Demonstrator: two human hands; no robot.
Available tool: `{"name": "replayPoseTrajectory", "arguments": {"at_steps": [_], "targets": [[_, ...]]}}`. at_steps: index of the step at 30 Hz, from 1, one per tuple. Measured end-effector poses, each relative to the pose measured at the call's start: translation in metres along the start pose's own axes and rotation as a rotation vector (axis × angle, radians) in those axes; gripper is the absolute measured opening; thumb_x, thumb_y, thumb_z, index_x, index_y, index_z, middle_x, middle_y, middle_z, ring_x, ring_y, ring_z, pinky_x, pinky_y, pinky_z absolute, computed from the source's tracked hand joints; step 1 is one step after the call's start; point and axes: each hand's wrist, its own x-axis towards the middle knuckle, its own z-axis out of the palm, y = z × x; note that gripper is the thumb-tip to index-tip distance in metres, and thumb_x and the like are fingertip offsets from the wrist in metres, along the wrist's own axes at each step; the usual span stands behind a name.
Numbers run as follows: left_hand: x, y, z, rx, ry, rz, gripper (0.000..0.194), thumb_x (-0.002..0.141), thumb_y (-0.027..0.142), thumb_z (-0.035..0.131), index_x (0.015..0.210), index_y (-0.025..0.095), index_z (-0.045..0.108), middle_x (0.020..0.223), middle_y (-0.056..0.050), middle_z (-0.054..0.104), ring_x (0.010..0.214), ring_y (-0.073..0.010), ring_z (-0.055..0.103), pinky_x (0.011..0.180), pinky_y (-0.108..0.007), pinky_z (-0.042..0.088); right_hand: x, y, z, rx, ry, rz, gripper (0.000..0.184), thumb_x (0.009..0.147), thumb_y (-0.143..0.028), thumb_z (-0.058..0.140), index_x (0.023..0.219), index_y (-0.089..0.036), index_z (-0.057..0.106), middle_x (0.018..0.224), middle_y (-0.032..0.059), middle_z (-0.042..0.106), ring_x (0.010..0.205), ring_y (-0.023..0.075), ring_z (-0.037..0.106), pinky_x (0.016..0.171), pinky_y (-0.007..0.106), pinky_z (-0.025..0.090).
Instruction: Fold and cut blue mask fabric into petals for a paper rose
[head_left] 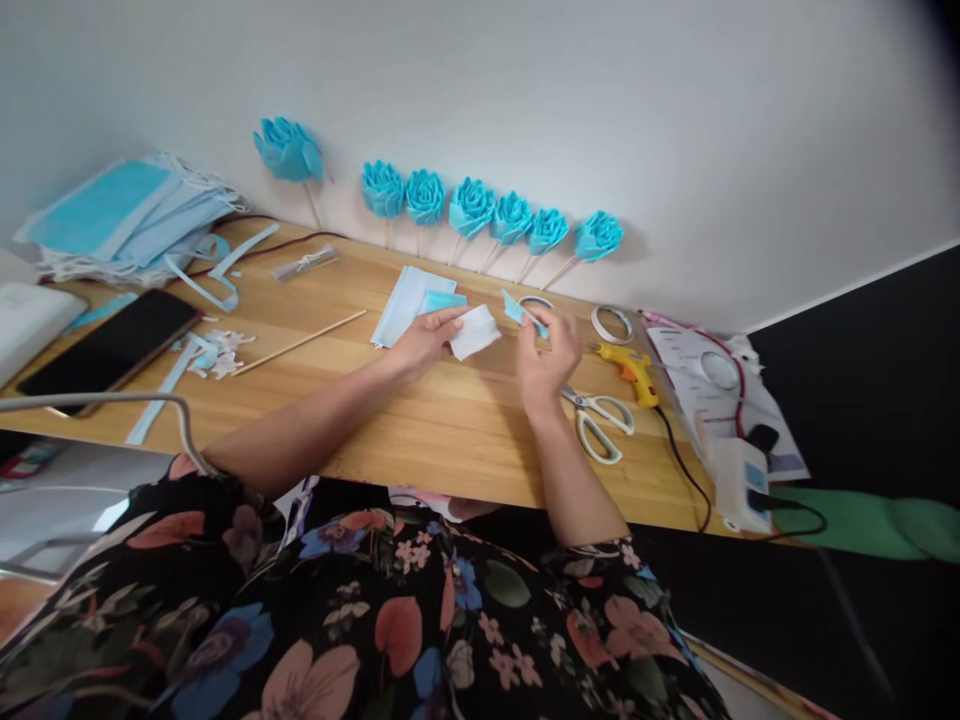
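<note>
My left hand (424,342) is closed on a small white fabric piece (475,332), pinching its left edge above the wooden table. My right hand (551,350) is closed too, with a small light-blue fabric piece (513,306) pinched in its fingertips. A gap separates the two pieces. Behind my left hand lie a pale blue face mask (405,295) and a cut bright-blue strip (444,300). White-handled scissors (602,425) rest beside my right wrist, partly hidden by it. Just right of that hand is a yellow glue gun (634,370).
Several blue fabric flowers (472,207) on sticks lean on the wall. At left are a mask stack (112,215), a phone (112,345), fabric scraps (214,352) and a thin stick (300,342). At right are a tape roll (612,323), papers (690,360) and a power adapter (741,480).
</note>
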Motion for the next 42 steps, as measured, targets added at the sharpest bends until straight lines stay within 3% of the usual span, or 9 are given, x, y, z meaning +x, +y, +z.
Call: {"name": "replayPoseTrajectory", "arguments": {"at_steps": [5,9,11,17,21,25,31,35,42], "targets": [[-0.001,-0.001,0.006,-0.059,0.045,-0.015,0.036,0.089,0.024,0.070,0.123,0.011,0.069,0.105,-0.011,0.075,0.093,-0.0178,0.069,0.088,-0.032,0.052,-0.013,-0.008,0.007,-0.197,-0.327,-0.226,0.023,0.092,-0.019,0.057,0.102,-0.026,0.077,0.090,0.0064,0.072,0.091,0.0236,0.064,0.087,0.039,0.046],[-0.003,0.004,0.007,-0.053,0.026,-0.020,0.046,0.090,0.034,0.070,0.130,0.011,0.064,0.097,-0.009,0.074,0.083,-0.0165,0.068,0.082,-0.031,0.052,-0.017,-0.015,0.011,-0.169,-0.432,-0.289,0.020,0.095,-0.031,0.061,0.105,-0.025,0.077,0.090,0.0055,0.075,0.090,0.0235,0.064,0.090,0.040,0.044],[-0.003,0.005,0.005,0.005,0.025,-0.018,0.057,0.087,0.029,0.072,0.139,0.014,0.058,0.094,-0.008,0.074,0.078,-0.0162,0.068,0.078,-0.030,0.052,-0.015,-0.017,0.009,-0.101,-0.442,-0.277,0.023,0.097,-0.038,0.058,0.103,-0.024,0.076,0.089,0.0050,0.075,0.089,0.0227,0.065,0.091,0.041,0.043],[0.002,-0.001,-0.003,0.258,0.011,0.084,0.066,0.084,0.021,0.067,0.147,0.013,0.051,0.110,-0.011,0.074,0.085,-0.0189,0.069,0.080,-0.032,0.053,-0.005,-0.005,0.001,0.050,-0.261,-0.049,0.029,0.099,-0.042,0.051,0.104,-0.021,0.071,0.097,0.0083,0.075,0.094,0.0239,0.066,0.092,0.042,0.045],[0.005,-0.007,-0.007,0.446,-0.055,0.221,0.063,0.083,0.025,0.068,0.144,0.013,0.056,0.131,-0.013,0.068,0.108,-0.0249,0.067,0.092,-0.036,0.052,-0.004,0.004,0.006,0.180,-0.385,0.139,0.033,0.088,-0.047,0.064,0.110,-0.023,0.070,0.092,0.0040,0.074,0.086,0.0217,0.066,0.088,0.039,0.049],[0.008,-0.012,-0.010,0.521,-0.098,0.287,0.060,0.090,0.038,0.064,0.144,0.012,0.056,0.131,-0.015,0.067,0.112,-0.0279,0.065,0.098,-0.041,0.050,-0.008,0.003,0.012,0.298,-0.453,0.374,0.024,0.082,-0.044,0.067,0.085,-0.021,0.070,0.076,-0.0005,0.070,0.071,0.0170,0.062,0.071,0.030,0.048],[0.008,-0.015,-0.010,0.439,-0.058,0.290,0.064,0.088,0.054,0.066,0.140,0.016,0.061,0.130,-0.013,0.068,0.128,-0.0317,0.057,0.107,-0.044,0.045,-0.005,0.010,0.011,0.320,-0.335,0.447,0.027,0.084,-0.045,0.063,0.080,-0.019,0.070,0.069,-0.0027,0.065,0.068,0.0142,0.058,0.067,0.027,0.044],[0.006,-0.011,-0.007,0.285,0.022,0.236,0.064,0.082,0.054,0.075,0.135,0.021,0.064,0.122,-0.011,0.071,0.127,-0.0320,0.057,0.101,-0.040,0.049,0.004,0.022,0.009,0.510,-0.183,0.579,0.033,0.080,-0.054,0.067,0.081,-0.020,0.064,0.074,-0.0017,0.065,0.069,0.0140,0.059,0.068,0.027,0.048],[0.003,-0.006,-0.001,0.136,0.013,0.090,0.065,0.083,0.044,0.075,0.141,0.020,0.058,0.103,-0.007,0.072,0.094,-0.0220,0.066,0.082,-0.032,0.051,-0.003,0.007,0.011,0.653,-0.369,0.616,0.039,0.070,-0.056,0.076,0.083,-0.022,0.061,0.070,-0.0031,0.065,0.063,0.0131,0.058,0.060,0.026,0.050]]}}
